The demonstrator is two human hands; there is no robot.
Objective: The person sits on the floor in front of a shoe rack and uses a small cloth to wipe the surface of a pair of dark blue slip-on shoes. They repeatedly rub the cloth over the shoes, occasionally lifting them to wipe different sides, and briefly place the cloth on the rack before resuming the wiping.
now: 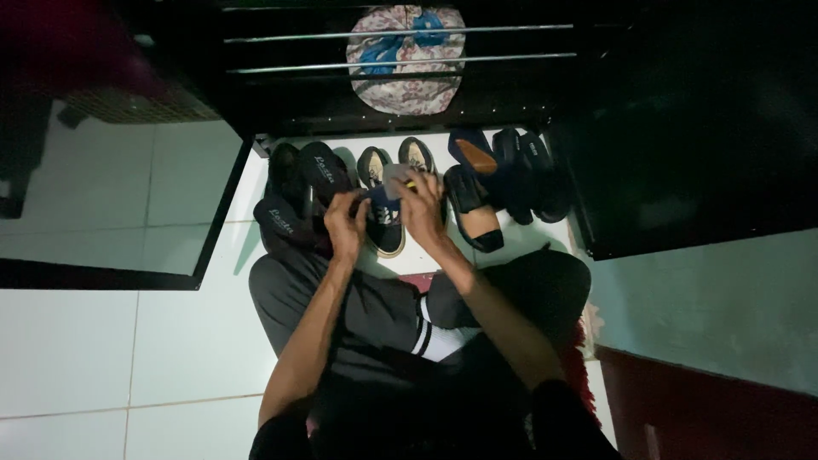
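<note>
Head view, dim light. A person is seated on the white tiled floor [102,349], knees bent, in front of a black rack [409,85]. Both hands are raised over a row of footwear. The left hand [345,223] is curled closed around the side of a dark blue sneaker [385,223] that stands toe toward the person. The right hand [423,203] is closed on a small grey cloth-like piece [396,175] at the sneaker's top; what it is cannot be told for certain. The matching sneaker [417,155] is seen just behind. Black sandals [298,192] lie to the left, dark slip-on shoes [490,183] to the right. A patterned pink and blue bag [406,60] is lodged behind the rack's bars
</note>
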